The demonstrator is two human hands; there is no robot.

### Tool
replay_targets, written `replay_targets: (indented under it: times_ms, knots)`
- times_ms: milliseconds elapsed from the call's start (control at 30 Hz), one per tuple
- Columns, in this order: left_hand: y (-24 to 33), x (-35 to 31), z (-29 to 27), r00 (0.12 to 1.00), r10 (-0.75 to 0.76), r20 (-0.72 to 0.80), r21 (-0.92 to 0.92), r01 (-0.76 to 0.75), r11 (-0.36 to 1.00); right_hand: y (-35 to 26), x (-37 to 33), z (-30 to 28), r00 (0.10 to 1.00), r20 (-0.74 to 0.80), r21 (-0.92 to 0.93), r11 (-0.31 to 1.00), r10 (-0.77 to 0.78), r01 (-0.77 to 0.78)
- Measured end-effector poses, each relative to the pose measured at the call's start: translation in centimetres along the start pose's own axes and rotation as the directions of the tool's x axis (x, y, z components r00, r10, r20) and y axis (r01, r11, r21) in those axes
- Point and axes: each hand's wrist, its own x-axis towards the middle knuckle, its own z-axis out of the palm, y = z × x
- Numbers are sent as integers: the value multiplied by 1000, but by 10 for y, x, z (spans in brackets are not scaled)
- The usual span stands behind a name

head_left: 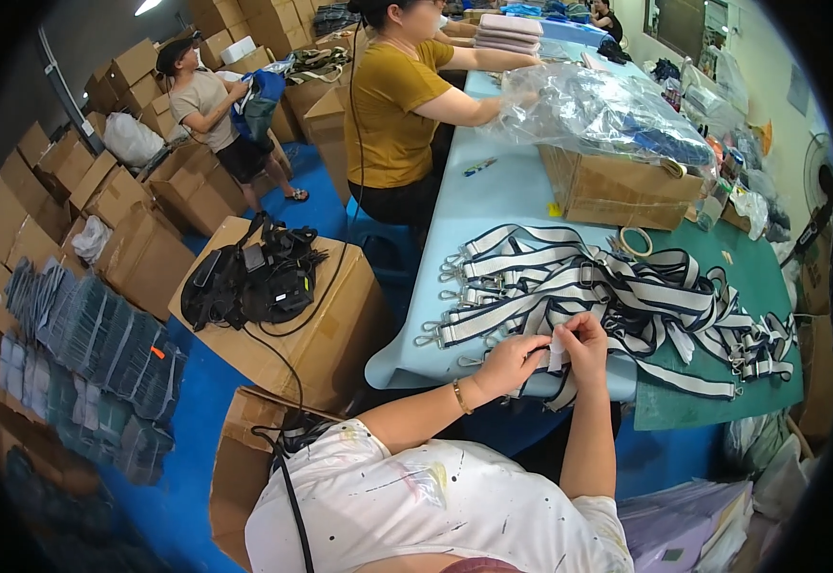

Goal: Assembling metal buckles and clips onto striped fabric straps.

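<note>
Both my hands meet at the near edge of the blue table, over a heap of white webbing straps [521,263] with dark blue edges and metal snap hooks [429,334]. My left hand [512,364] is closed in a pinch beside a small white label [557,355]; a dark strip shows at its fingertips. My right hand [584,350] pinches the top of that label between thumb and fingers. Below the label a strap hangs over the table edge. What lies inside the left fingers is partly hidden.
A cardboard box [617,191] topped with clear plastic stands beyond the straps, by a tape roll [636,242]. A green cutting mat [712,406] covers the right side. Black gear with cables lies on a carton [340,353] at left. A co-worker in a mustard shirt [392,105] sits at the table.
</note>
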Motion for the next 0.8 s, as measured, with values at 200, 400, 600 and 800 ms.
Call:
replay_targets:
  times_ms: [200,400,600,800]
  knots:
    - [0,3,5,955,271,-125,250,-234,940,7,-1,0,999,9,-18,999,-33,33]
    - [0,-1,7,955,289,-67,310,-256,916,9,-1,1,995,-27,-117,989,-92,88]
    - [-6,16,-4,947,-230,222,-586,319,745,5,-4,-4,993,84,-119,989,-81,91]
    - [-2,22,-6,932,-210,294,-392,318,863,-6,-5,-7,979,203,-60,998,34,-22]
